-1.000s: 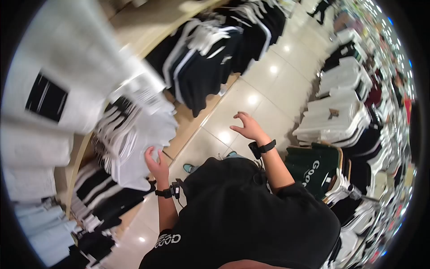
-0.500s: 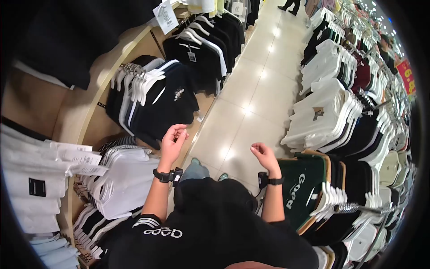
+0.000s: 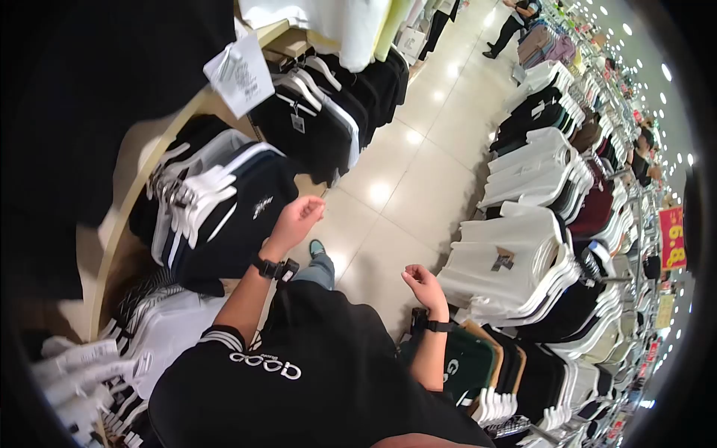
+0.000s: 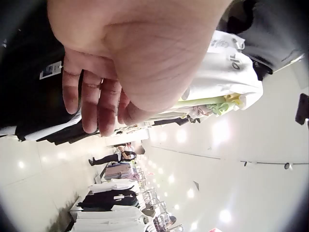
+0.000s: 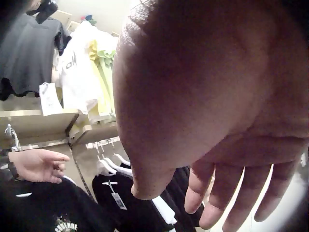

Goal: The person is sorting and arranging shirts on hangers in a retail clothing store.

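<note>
My left hand [image 3: 293, 224] hangs in the air with nothing in it, fingers loosely bent, beside a rack of dark shirts [image 3: 243, 231] on white hangers [image 3: 205, 201]. In the left wrist view its palm and relaxed fingers [image 4: 99, 104] fill the top. My right hand [image 3: 427, 289] is raised over the aisle, also holding nothing, and nearest to white T-shirts [image 3: 485, 261] and a dark green shirt [image 3: 472, 366]. Its fingers [image 5: 231, 193] hang loosely in the right wrist view, where the left hand shows at the lower left.
A tiled aisle [image 3: 396, 160] runs ahead between the clothes racks. On the left a curved wooden shelf edge [image 3: 142, 175] carries a large white tag [image 3: 240, 75]. Another person [image 3: 511, 28] stands far up the aisle. A red price sign [image 3: 672, 237] hangs at the right.
The left hand has moved away from the light garments and on past the dark shirts. The right hand has lowered. The view has moved forward along the aisle; both hands stay free.
</note>
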Available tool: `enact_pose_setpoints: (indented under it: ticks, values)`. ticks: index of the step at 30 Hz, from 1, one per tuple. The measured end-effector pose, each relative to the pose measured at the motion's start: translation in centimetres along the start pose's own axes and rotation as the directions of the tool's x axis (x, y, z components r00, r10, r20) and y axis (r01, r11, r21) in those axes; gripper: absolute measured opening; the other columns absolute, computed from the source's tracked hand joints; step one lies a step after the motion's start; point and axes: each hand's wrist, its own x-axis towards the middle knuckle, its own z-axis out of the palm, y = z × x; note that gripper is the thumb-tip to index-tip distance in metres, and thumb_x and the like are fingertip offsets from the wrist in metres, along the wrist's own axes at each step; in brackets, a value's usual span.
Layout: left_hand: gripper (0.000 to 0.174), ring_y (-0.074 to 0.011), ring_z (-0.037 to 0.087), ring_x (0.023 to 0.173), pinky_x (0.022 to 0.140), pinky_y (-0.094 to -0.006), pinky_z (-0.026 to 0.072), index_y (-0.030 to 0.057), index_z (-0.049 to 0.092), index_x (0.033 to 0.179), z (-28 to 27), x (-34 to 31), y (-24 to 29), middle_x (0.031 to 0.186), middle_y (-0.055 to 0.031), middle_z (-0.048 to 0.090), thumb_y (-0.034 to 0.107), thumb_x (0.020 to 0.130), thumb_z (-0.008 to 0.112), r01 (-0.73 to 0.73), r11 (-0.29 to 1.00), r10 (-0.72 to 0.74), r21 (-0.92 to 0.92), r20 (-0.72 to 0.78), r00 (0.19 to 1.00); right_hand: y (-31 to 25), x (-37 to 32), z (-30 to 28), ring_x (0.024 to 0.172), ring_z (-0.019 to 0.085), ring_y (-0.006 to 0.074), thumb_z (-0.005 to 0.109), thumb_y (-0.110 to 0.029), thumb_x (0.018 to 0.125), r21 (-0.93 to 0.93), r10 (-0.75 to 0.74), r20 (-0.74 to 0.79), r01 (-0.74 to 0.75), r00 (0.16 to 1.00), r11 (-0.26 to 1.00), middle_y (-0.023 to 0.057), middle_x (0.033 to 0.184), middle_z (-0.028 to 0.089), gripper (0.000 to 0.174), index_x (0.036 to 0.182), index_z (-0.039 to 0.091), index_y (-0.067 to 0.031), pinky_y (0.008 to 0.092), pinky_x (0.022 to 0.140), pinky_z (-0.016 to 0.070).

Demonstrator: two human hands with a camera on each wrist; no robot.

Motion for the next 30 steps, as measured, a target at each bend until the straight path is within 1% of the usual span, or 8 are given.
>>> enact_pose_setpoints:
  ticks: [7, 11, 15, 16, 18, 21, 24, 30]
  values:
    - [0.031, -0.0165, 0.069, 0.096, 0.085, -0.0321, 0.0561, 0.0022, 0.064, 0.125, -4.4, 20.2, -2.4, 0.108, -0.0086, 0.072, 0.019, 0.100, 0.074, -0.190, 0.978, 0.203, 0.084, -0.207, 0.957, -12.1, 15.2, -2.1, 0.097, 0.069, 0.0163, 0.078, -0.029, 0.099, -0.068, -0.189, 0.071, 0.194, 0.979, 0.979, 0.0050, 0.104, 0.073, 0.037, 0.121, 0.069, -0.0011, 0.0335, 0.089, 0.0552]
    - [0.054, -0.0409, 0.060, 0.121, 0.107, -0.0493, 0.0474, -0.0023, 0.053, 0.140, -7.8, 27.2, 0.5, 0.124, -0.0213, 0.065, 0.013, 0.092, 0.071, -0.082, 0.747, 0.510, 0.660, -0.489, 0.708, -21.8, 20.9, 0.2, 0.105, 0.068, 0.0197, 0.077, -0.033, 0.100, 0.004, -0.201, 0.270, 0.207, 0.942, 0.978, 0.0089, 0.116, 0.073, 0.043, 0.127, 0.067, -0.0011, 0.0369, 0.091, 0.0561]
    - [0.063, -0.0461, 0.056, 0.130, 0.114, -0.0520, 0.0426, -0.0044, 0.050, 0.144, -12.9, 33.3, -2.3, 0.140, -0.0302, 0.058, 0.010, 0.084, 0.067, 0.318, 0.590, 0.412, 0.742, -0.616, 0.671, -28.9, 26.2, 3.1, 0.115, 0.067, 0.0314, 0.078, -0.036, 0.097, -0.011, -0.382, 0.423, 0.427, 0.821, 0.904, 0.0175, 0.121, 0.071, 0.052, 0.134, 0.063, -0.0012, 0.0408, 0.094, 0.0566]
    - [0.064, -0.0477, 0.058, 0.128, 0.115, -0.0544, 0.0418, -0.0048, 0.054, 0.141, -15.1, 35.2, -6.9, 0.138, -0.0346, 0.060, 0.013, 0.081, 0.068, 0.277, 0.518, 0.553, 0.809, -0.564, 0.613, -29.3, 28.7, 4.5, 0.116, 0.067, 0.0345, 0.079, -0.034, 0.096, -0.048, -0.438, 0.405, 0.497, 0.803, 0.867, 0.0190, 0.121, 0.070, 0.052, 0.134, 0.063, -0.0010, 0.0419, 0.094, 0.0569]
    - [0.048, -0.0459, 0.064, 0.115, 0.111, -0.0546, 0.0439, -0.0019, 0.064, 0.128, -19.1, 38.1, -11.5, 0.118, -0.0288, 0.069, 0.018, 0.085, 0.067, 0.475, 0.370, 0.348, 0.798, -0.593, 0.726, -27.9, 34.7, 8.0, 0.115, 0.065, 0.0440, 0.077, -0.025, 0.091, -0.080, -0.683, 0.293, 0.729, 0.669, 0.680, 0.0244, 0.118, 0.069, 0.048, 0.131, 0.065, -0.0004, 0.0460, 0.093, 0.0570]
    - [0.041, -0.0438, 0.064, 0.111, 0.107, -0.0536, 0.0444, -0.0001, 0.066, 0.121, -20.8, 38.0, -8.0, 0.112, -0.0258, 0.069, 0.019, 0.085, 0.067, 0.432, 0.357, 0.179, 0.828, -0.514, 0.839, -25.4, 43.1, 12.5, 0.110, 0.068, 0.0457, 0.070, -0.022, 0.094, -0.149, -0.849, 0.305, 0.902, 0.431, 0.404, 0.0224, 0.112, 0.073, 0.034, 0.121, 0.070, -0.0018, 0.0494, 0.092, 0.0567]
    - [0.035, -0.0417, 0.065, 0.108, 0.104, -0.0526, 0.0449, 0.0017, 0.067, 0.114, -20.1, 36.8, -4.8, 0.106, -0.0228, 0.070, 0.021, 0.084, 0.067, 0.440, 0.375, 0.085, 0.816, -0.502, 0.860, -25.7, 46.1, 13.1, 0.109, 0.070, 0.0432, 0.069, -0.025, 0.096, 0.141, -0.673, 0.292, 0.666, 0.679, 0.733, 0.0199, 0.113, 0.075, 0.032, 0.120, 0.072, -0.0033, 0.0499, 0.090, 0.0571]
    - [0.024, -0.0374, 0.066, 0.101, 0.097, -0.0506, 0.0459, 0.0052, 0.070, 0.099, -16.3, 33.4, -3.6, 0.095, -0.0167, 0.070, 0.024, 0.084, 0.066, 0.490, 0.337, 0.221, 0.804, -0.574, 0.789, -26.6, 52.1, 11.4, 0.100, 0.072, 0.0428, 0.069, -0.027, 0.095, -0.044, -0.746, 0.570, 0.919, 0.345, 0.391, 0.0181, 0.106, 0.077, 0.028, 0.113, 0.075, -0.0060, 0.0512, 0.085, 0.0584]
